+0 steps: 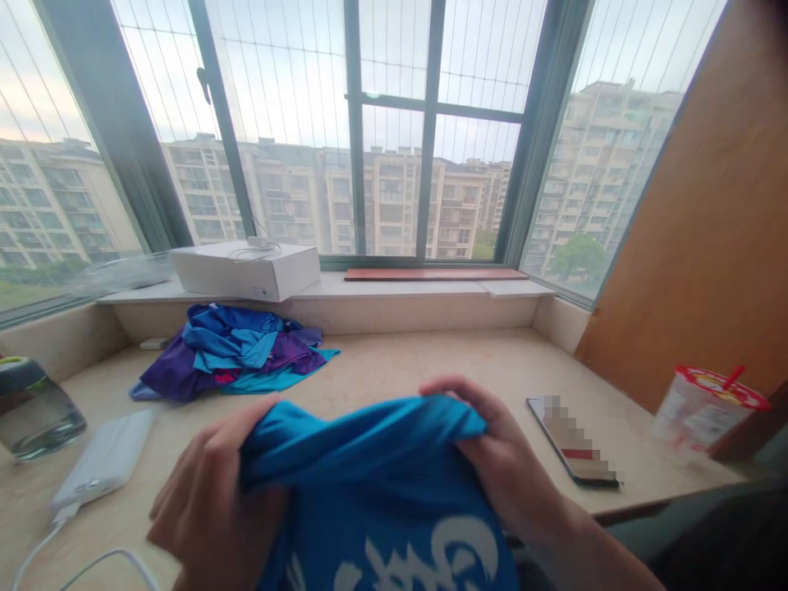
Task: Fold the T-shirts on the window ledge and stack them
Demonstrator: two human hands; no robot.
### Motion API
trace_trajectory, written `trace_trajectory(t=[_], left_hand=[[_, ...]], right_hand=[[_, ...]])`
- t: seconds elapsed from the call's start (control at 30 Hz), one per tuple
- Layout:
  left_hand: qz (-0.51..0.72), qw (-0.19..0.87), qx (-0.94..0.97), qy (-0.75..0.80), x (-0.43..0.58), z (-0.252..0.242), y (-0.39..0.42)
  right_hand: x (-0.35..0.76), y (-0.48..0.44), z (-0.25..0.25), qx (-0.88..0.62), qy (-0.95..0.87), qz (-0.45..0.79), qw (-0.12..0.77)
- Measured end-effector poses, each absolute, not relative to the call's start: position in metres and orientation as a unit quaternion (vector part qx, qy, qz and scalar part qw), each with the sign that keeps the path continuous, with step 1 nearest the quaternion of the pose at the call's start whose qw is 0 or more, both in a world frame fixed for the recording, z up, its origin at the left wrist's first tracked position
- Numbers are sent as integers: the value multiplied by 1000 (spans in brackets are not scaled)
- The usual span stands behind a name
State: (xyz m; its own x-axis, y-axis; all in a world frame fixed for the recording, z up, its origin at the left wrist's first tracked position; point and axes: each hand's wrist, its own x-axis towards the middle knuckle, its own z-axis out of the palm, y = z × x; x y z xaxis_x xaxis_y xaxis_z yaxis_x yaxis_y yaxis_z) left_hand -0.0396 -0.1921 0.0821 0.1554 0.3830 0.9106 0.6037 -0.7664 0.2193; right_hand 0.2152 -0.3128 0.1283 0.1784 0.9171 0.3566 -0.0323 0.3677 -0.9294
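A blue cloth garment [375,492] with white lettering hangs between my two hands, near the front edge of the stone ledge. My left hand [215,484] grips its upper left side, fingers curled around the fabric. At the upper right corner, my right hand [492,451] pinches the cloth between thumb and fingers. The garment's top edge is folded over and sags in the middle. Its lower part runs out of the picture. Behind it, to the left, lies a crumpled pile of blue and purple clothes [237,349] on the ledge.
A water bottle [37,406] and a white power bank [104,455] with a cable stand at left. On the right are a phone [572,443] and a plastic cup [707,410] with a red rim and straw. A white box [246,271] sits on the windowsill.
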Motion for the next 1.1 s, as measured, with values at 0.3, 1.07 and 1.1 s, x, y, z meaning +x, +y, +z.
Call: trace_trajectory(t=[0.3, 1.07, 1.1], left_hand=[[-234, 185, -868, -398, 94, 99, -49], [-176, -39, -969, -171, 36, -16, -171], [-181, -37, -969, -162, 42, -12, -179]], right_hand=[[325, -146, 99, -731, -485, 147, 457], [273, -251, -35, -596, -790, -80, 122], [267, -244, -31, -596, -790, -89, 110]])
